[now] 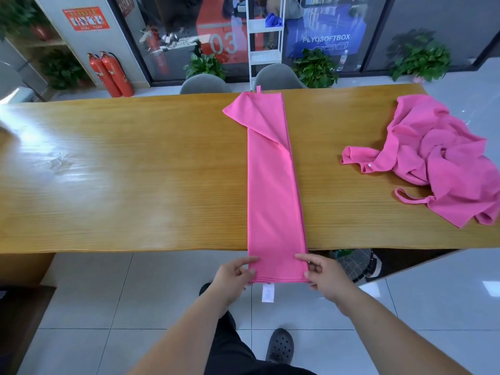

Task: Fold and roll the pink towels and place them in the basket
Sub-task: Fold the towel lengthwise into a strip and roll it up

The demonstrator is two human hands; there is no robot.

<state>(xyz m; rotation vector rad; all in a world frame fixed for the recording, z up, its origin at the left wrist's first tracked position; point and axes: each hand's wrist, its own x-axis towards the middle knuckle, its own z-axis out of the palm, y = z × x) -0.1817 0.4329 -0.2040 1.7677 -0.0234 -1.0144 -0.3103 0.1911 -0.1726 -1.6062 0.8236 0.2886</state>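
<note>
Towel (273, 185), pink, folded into a long strip, is lying across the tabletop (135, 171) from far edge to near edge, its near end hanging just past the near edge. Grips: the left grip (232, 277) is pinching that end's left corner, and the right grip (328, 277) is pinching its right corner. White label (267, 292) is dangling below that end. Crumpled towel (438, 158), also pink, is sitting at the tabletop's right end, well apart from the strip.
</note>
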